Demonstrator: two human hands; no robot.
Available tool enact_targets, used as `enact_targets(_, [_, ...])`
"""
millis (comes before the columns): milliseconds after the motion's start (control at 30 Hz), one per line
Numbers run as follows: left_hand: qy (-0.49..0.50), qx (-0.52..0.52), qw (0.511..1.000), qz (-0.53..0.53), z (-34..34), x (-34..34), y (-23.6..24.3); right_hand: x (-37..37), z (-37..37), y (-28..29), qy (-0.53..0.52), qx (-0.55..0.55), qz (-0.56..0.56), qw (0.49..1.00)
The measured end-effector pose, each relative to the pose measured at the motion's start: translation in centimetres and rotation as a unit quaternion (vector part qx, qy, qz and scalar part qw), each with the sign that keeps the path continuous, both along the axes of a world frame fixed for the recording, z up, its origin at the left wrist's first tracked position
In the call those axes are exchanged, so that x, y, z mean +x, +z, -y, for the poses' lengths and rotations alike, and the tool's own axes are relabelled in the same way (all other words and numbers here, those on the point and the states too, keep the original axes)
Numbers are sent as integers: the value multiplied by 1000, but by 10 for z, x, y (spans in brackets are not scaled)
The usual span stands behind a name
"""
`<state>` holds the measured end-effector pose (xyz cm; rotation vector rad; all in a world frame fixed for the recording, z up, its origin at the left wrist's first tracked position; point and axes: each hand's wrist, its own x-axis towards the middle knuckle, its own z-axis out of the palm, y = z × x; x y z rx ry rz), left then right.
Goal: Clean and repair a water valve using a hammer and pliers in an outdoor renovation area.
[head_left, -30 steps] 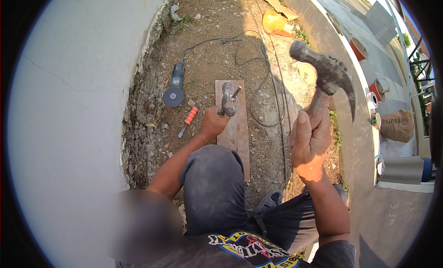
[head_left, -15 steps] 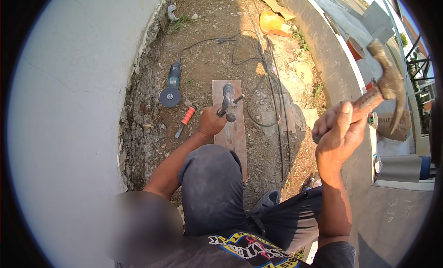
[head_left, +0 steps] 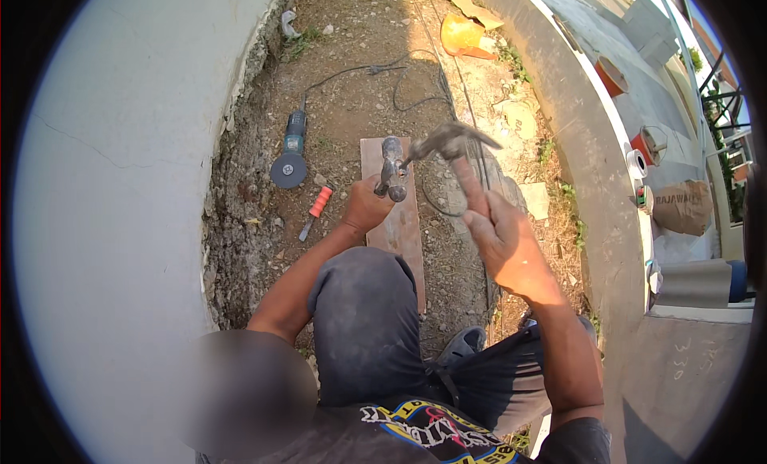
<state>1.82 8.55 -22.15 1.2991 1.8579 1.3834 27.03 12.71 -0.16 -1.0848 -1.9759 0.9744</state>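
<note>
My right hand [head_left: 511,244] is closed round the handle of a claw hammer [head_left: 471,184]. The hammer head is over the right side of a dark metal piece with rounded ends [head_left: 391,149], its face close to the piece; I cannot tell whether they touch. My left hand [head_left: 367,206] is closed at the left side of this piece, on a dark bar-like part [head_left: 384,179]. How that part joins the piece is unclear. Beneath lies a long, narrow wooden board [head_left: 397,244] on the ground, in front of my raised knee.
An angle grinder [head_left: 291,148] lies on the soil at left, its cord [head_left: 343,79] running back. Near it is a chisel with a red-orange handle [head_left: 317,211]. A white wall [head_left: 128,184] bounds the left, a low wall [head_left: 587,136] the right. An orange object [head_left: 463,37] lies far back.
My right hand has swung the claw hammer down and left, from raised at the right to beside the metal piece. My left hand keeps its hold in nearly the same place.
</note>
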Motion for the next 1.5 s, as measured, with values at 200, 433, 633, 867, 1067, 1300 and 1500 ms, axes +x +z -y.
enact_targets(200, [3, 34, 999, 37, 28, 4, -3, 18, -9, 103, -48, -84, -184, 978])
enact_targets(433, [-9, -5, 1000, 10, -1, -6, 6, -3, -1, 7, 0, 155, 51, 987])
enact_targets(633, [7, 22, 999, 25, 21, -4, -5, 17, -10, 99, -45, -107, -191, 975])
enact_targets(867, [8, -21, 1000, -16, 2, -1, -4, -7, 8, 52, -128, 9, -191, 973])
enact_targets(1067, [-18, 24, 1000, -7, 30, 18, -14, 17, 1, 65, 9, -103, 30, 994])
enact_targets(1300, [2, 34, 998, 47, 13, 0, 0, 14, -15, 101, -69, 113, -402, 906])
enact_targets(1500, [-42, 40, 998, -31, 23, 0, -22, 9, 16, 36, 89, -132, 63, 985])
